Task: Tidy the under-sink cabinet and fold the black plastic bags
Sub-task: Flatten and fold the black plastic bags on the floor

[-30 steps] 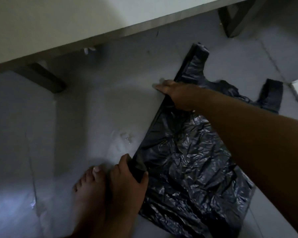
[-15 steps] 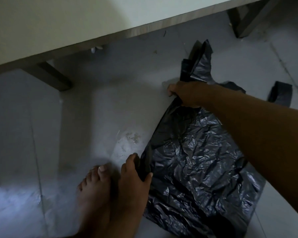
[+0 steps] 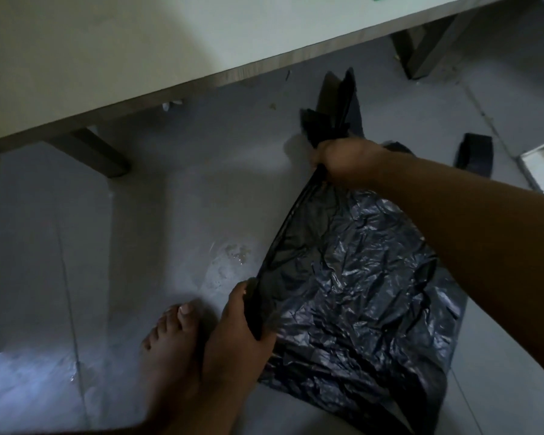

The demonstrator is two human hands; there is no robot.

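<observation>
So I count one black bag spread on the floor, two hands on it, the left hand near and the right hand farther off. One bare foot at the near left, two table legs up far, and one dark strip far right.

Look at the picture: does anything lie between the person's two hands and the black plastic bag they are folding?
No, nothing visible does. The left hand grips the near end of the bag's left edge, and the right hand grips the same edge near the handle. The bare foot sits beside the left hand, off the bag.
</observation>
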